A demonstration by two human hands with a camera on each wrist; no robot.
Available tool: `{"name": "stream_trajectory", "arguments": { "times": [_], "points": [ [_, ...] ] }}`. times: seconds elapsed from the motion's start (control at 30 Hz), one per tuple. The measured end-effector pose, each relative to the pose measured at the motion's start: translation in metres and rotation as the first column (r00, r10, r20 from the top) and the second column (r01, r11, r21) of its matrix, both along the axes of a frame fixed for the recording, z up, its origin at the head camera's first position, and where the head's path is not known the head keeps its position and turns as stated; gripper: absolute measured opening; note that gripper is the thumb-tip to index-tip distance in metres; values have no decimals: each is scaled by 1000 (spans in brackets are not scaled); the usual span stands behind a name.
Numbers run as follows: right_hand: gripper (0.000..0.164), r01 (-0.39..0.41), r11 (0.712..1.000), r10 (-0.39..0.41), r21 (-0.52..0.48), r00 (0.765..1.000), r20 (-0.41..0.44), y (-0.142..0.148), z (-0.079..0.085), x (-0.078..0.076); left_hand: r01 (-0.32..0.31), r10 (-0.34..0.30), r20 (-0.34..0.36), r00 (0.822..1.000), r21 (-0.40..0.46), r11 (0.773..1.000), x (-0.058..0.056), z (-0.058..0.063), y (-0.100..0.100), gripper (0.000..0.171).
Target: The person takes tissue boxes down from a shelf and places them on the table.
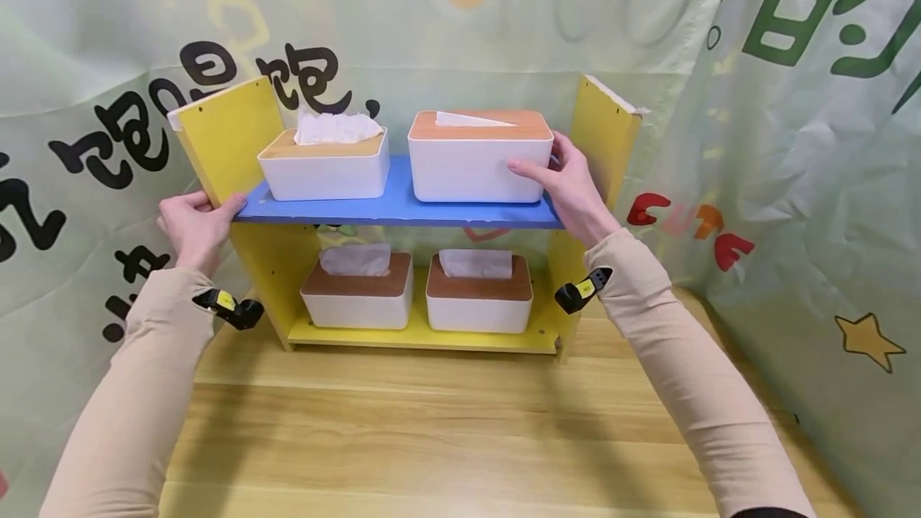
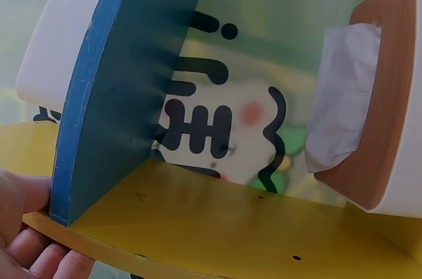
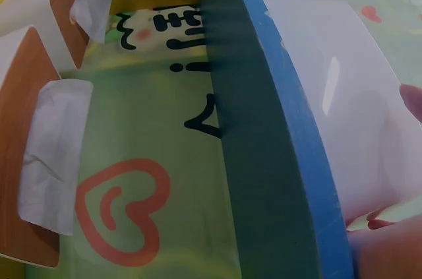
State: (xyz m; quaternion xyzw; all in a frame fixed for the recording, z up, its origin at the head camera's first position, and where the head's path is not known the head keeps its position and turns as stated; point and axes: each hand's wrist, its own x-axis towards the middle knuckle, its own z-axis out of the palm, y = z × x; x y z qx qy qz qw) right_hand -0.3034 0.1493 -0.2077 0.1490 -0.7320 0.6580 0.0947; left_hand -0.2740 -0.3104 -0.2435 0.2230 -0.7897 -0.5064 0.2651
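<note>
At the rack's left side my left hand [image 1: 197, 229] grips the yellow side panel [image 1: 232, 128], the thumb lying at the front corner of the blue shelf board [image 1: 338, 211]. In the left wrist view the other fingers [image 2: 49, 262] curl round the panel's edge. My right hand [image 1: 578, 192] holds a larger white tissue box [image 1: 475, 170] at its right end, thumb on the front face, other fingers partly hidden. This box has a light wood lid and stands on the blue board's right half. Left of it sits a lower white tissue box [image 1: 327, 177] with tissue standing out.
Two white tissue boxes with darker wood lids, one on the left [image 1: 360, 312] and one on the right [image 1: 478, 316], stand on the yellow bottom board [image 1: 424, 340]. The rack rests on a wooden table [image 1: 403, 430]. Behind and beside it hangs a printed pale green cloth [image 1: 784, 182].
</note>
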Motion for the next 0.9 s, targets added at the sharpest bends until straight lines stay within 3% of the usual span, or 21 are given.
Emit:
{"name": "stream_trajectory", "arguments": {
  "times": [0.53,0.9],
  "points": [
    [85,-52,993,48,102,998,35,4,11,-20,3,-4,18,1000,38,999,1,1,0,63],
    [75,-102,995,102,7,995,23,3,12,-31,1,-1,20,1000,36,999,0,0,0,61]
  ]
}}
